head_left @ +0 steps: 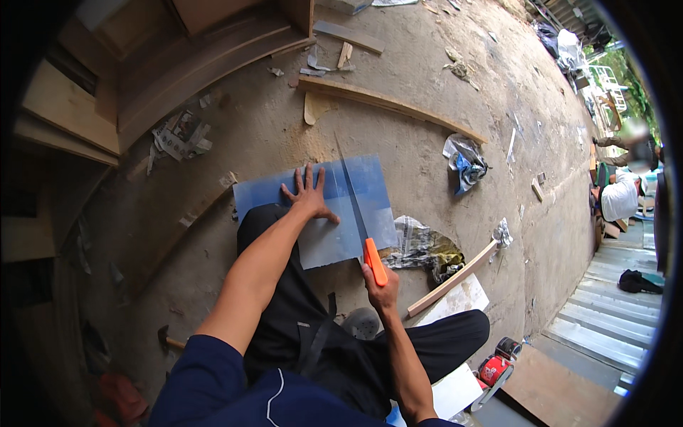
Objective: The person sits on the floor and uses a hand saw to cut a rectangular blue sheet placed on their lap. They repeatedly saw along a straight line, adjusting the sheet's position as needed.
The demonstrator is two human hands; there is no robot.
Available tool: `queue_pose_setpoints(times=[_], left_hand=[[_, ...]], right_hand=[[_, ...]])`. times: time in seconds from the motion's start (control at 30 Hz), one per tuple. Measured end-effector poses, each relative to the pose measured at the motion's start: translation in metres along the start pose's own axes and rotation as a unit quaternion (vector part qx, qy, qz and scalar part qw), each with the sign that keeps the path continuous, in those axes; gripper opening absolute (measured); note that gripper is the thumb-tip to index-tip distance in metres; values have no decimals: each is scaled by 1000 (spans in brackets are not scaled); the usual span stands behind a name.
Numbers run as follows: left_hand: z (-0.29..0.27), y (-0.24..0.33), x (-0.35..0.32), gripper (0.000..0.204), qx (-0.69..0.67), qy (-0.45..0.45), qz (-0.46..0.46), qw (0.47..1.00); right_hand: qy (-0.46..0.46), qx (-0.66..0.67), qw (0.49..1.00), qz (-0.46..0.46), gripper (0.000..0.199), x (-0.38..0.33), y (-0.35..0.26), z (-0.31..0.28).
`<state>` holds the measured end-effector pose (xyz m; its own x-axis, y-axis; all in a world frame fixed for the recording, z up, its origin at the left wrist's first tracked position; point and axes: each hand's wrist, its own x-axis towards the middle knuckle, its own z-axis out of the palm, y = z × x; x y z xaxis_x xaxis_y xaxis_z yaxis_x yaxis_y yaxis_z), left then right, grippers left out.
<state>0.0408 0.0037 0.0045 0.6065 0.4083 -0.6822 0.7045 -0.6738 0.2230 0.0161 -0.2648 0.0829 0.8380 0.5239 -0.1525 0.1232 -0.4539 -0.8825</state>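
A hand saw (353, 196) with an orange handle lies across a blue-grey flat panel (281, 188), its blade pointing away from me. My right hand (381, 286) is wrapped round the handle at the panel's near edge. Spread flat on the panel, left of the blade, is my left hand (310, 197), fingers apart and holding nothing. Beside the blade, a thin pale line runs along the panel. The panel's left part rests by my bent left knee. Whether the blade is in a cut, I cannot tell.
Beyond the panel lies a long wooden strip (391, 107). Crumpled paper (464, 165) and a wood stick (455, 276) are to the right. A wooden cabinet (206, 64) stands far left, a hammer (168, 340) near left. Two people (620, 196) are at the far right.
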Motion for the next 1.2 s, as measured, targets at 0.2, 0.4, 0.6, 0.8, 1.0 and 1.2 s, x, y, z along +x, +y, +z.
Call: queue_pose_setpoints(times=[0.2, 0.4, 0.6, 0.8, 1.0, 1.2], left_hand=[[-6, -2, 9, 152, 9, -57, 2, 998], [-6, -11, 25, 103, -12, -91, 12, 996], [2, -6, 26, 78, -21, -52, -18, 998], [-3, -1, 41, 77, -48, -28, -69, 996], [0, -7, 34, 80, -57, 5, -57, 997], [17, -10, 53, 56, -131, 256, -65, 956]], right_hand=[[-19, 18, 1000, 0, 30, 16, 8, 18], [-4, 3, 1000, -25, 26, 21, 6, 20], [-21, 28, 999, 40, 24, -5, 0, 15], [-40, -14, 999, -9, 21, 39, -4, 28], [-76, -19, 997, 24, 19, 41, -22, 9], [-81, -23, 996, 27, 18, 44, -40, 8]])
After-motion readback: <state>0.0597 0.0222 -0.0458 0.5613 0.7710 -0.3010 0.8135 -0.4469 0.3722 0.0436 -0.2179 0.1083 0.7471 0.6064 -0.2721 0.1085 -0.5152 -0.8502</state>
